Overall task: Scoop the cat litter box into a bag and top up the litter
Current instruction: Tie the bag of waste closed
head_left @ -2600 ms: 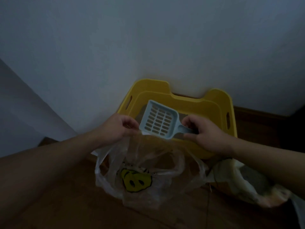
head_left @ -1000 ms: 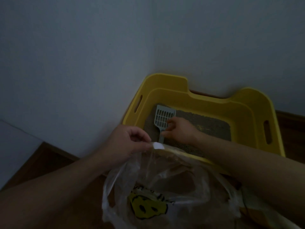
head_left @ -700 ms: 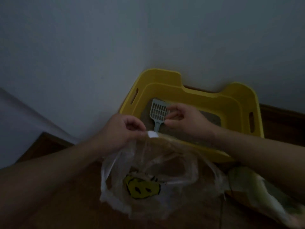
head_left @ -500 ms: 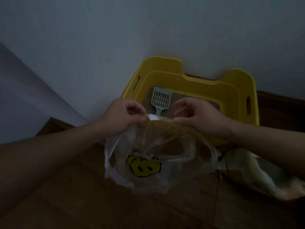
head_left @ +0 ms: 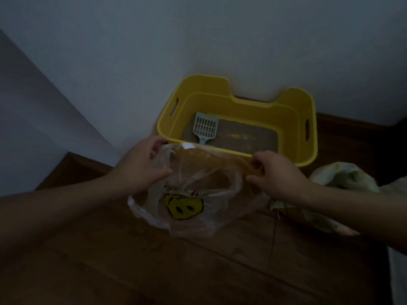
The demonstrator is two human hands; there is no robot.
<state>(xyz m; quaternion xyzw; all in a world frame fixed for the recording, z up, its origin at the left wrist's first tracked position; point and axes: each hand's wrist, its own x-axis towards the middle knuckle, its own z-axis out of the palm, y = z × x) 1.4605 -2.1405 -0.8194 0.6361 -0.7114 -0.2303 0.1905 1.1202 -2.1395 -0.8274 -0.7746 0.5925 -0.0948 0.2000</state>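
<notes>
Your left hand (head_left: pixel 141 168) appears at the left, forearm reaching in from the lower left corner. Its grip is pinched on the left rim of the clear plastic bag (head_left: pixel 198 194), fingers curled over the edge and thumb pressed below it.

The bag hangs between your two hands above the wooden floor (head_left: pixel 154 260), its mouth stretched open towards you. A yellow smiley face (head_left: pixel 184 206) is printed on its near wall, and a small white tab (head_left: pixel 188 146) shows on its far rim.

Behind the bag stands the yellow litter box (head_left: pixel 308 119), set against the pale wall (head_left: pixel 198 40); its near wall lies just beyond the bag's far rim. Slot handles are cut into its left and right walls, and its rear rim dips in the middle. Brownish litter (head_left: pixel 246 135) covers its bottom. The pale blue slotted scoop (head_left: pixel 206 127) lies on the litter at the left end of the box, blade away from you, handle pointing towards the bag, and free of both hands.

Your right hand (head_left: pixel 277 175) closes its grip on the bag's right rim, fingers bent with the film gathered beneath them.

At the far right, a crumpled pale bag (head_left: pixel 343 175) lies on the floor beside the box, partly hidden by your right forearm; its contents cannot be told.
</notes>
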